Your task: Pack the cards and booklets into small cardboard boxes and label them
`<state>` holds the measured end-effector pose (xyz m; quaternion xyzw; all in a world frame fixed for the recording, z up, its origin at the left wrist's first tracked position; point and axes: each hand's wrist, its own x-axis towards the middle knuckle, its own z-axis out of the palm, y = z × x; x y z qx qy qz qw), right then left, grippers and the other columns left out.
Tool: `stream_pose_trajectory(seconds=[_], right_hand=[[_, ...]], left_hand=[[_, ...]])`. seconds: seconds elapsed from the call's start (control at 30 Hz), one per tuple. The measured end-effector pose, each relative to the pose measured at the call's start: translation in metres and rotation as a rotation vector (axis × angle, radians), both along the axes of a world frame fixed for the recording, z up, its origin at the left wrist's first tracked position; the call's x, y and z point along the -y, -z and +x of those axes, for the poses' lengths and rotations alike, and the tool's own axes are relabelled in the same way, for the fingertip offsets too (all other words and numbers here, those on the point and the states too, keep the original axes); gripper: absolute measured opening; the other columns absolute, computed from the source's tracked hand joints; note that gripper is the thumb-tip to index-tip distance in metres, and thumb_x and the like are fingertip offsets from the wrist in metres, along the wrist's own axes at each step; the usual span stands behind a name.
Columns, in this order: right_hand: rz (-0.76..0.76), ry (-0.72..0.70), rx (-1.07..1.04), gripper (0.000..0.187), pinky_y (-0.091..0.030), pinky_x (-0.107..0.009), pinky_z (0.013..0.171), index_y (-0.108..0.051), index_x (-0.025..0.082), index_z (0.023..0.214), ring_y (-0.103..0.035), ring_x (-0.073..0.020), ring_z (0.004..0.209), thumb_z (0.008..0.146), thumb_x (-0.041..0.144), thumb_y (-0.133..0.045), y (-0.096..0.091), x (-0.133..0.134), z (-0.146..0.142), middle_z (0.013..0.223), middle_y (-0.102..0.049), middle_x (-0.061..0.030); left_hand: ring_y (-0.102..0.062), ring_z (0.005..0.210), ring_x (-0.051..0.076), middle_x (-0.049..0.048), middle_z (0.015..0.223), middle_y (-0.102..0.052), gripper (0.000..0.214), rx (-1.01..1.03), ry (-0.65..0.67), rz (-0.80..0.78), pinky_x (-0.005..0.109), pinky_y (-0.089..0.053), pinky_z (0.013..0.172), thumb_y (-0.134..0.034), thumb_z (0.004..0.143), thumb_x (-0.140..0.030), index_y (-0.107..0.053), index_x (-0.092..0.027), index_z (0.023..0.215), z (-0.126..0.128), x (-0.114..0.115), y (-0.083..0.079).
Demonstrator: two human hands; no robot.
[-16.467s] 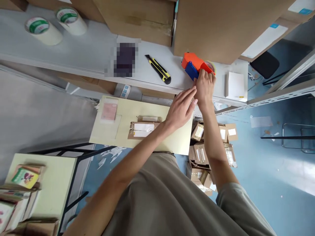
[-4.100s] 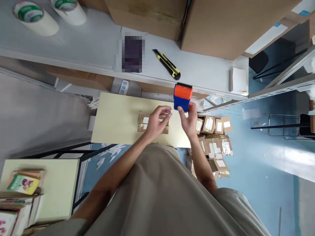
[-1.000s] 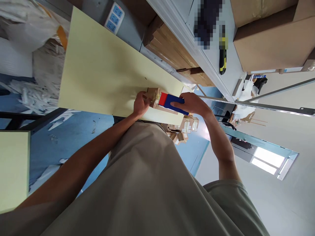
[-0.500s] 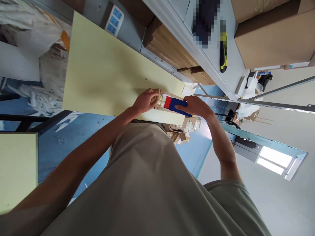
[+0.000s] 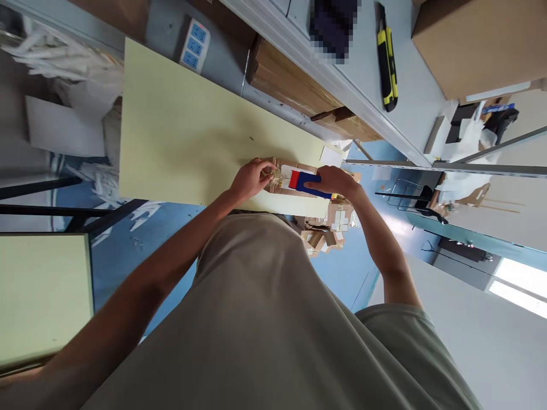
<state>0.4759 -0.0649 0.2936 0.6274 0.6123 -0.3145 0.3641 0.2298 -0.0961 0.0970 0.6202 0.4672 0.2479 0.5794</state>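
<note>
A small cardboard parcel (image 5: 285, 176) with a white label lies near the right end of the pale yellow table (image 5: 179, 131). My left hand (image 5: 250, 177) has its fingers curled on the parcel's left end, holding it down. My right hand (image 5: 337, 181) is closed round the blue handle of a red and blue tape dispenser (image 5: 304, 182), which rests on top of the parcel.
A yellow and black utility knife (image 5: 387, 60) lies on the grey shelf (image 5: 363, 85) beyond the table, beside a large cardboard box (image 5: 474, 40). A power strip (image 5: 192, 42) hangs behind the table. Several taped parcels (image 5: 331, 225) lie on the blue floor under my right arm. A second yellow table (image 5: 43, 296) is at lower left.
The tape dispenser has slid a little to the right along the parcel over the last second. My left hand stays on the parcel's left end. The view has tilted slightly.
</note>
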Motion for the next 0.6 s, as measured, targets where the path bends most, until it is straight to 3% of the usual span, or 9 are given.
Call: stream_pose_trajectory(seconds=[0.17, 0.33, 0.6], right_hand=[[-0.005, -0.037, -0.058, 0.052, -0.053, -0.041, 0.081, -0.081, 0.014, 0.114, -0.076, -0.0343, 0.094, 0.101, 0.064, -0.077, 0.029, 0.002, 0.010, 0.093, -0.080, -0.0192], [0.032, -0.065, -0.148, 0.050, -0.056, -0.043, 0.086, -0.081, 0.014, 0.126, -0.079, -0.0377, 0.104, 0.102, 0.057, -0.077, 0.044, 0.009, 0.022, 0.107, -0.084, -0.0218], [0.121, 0.017, -0.390, 0.060, -0.058, -0.048, 0.098, -0.078, 0.017, 0.140, -0.077, -0.0416, 0.117, 0.099, 0.062, -0.081, 0.072, 0.023, 0.048, 0.113, -0.084, -0.0200]], left_hand=[[-0.075, 0.088, 0.023, 0.0050, 0.102, -0.079, 0.025, 0.013, -0.200, -0.111, 0.039, -0.061, 0.090, -0.085, 0.089, -0.028, -0.072, -0.025, 0.111, 0.012, 0.018, 0.003], [-0.079, 0.089, 0.025, 0.0037, 0.096, -0.079, 0.036, -0.060, -0.446, -0.264, 0.040, -0.063, 0.087, -0.094, 0.082, -0.035, -0.064, -0.028, 0.101, 0.027, 0.039, 0.005], [-0.081, 0.091, 0.023, 0.0064, 0.099, -0.084, 0.025, -0.287, -0.627, -0.190, 0.036, -0.064, 0.087, -0.086, 0.091, -0.040, -0.067, -0.025, 0.098, 0.053, 0.056, -0.001]])
